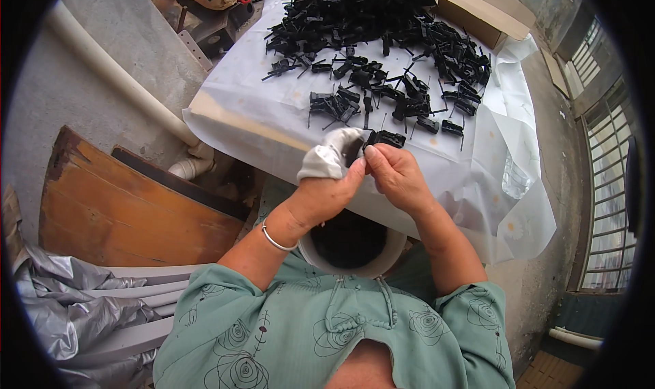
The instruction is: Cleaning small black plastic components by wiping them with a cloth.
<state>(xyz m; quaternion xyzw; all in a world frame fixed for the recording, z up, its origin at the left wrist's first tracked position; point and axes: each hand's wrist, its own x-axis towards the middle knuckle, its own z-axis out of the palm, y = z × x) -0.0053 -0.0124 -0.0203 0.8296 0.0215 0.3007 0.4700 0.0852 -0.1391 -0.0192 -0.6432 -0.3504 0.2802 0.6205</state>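
My left hand (326, 174), its fingers under a whitish glove and its thumb bare, is closed around a small black plastic part (355, 151). Thumb and finger of my bare right hand (398, 177) pinch at the same part, and the two hands meet over the table's near edge. The fingers hide most of the part's shape. Just beyond my right fingers a black plastic piece (387, 138) lies on the sheet. A heap of similar black pieces (361, 20), several with thin rods sticking out, covers the far side of the table.
A white plastic sheet (252, 102) drapes the table. Below my hands a pale bucket (394, 252) with a dark inside stands between my knees. An open cardboard box (484, 10) is at the far right. To the left are a wooden board (129, 205) and a pipe (109, 68).
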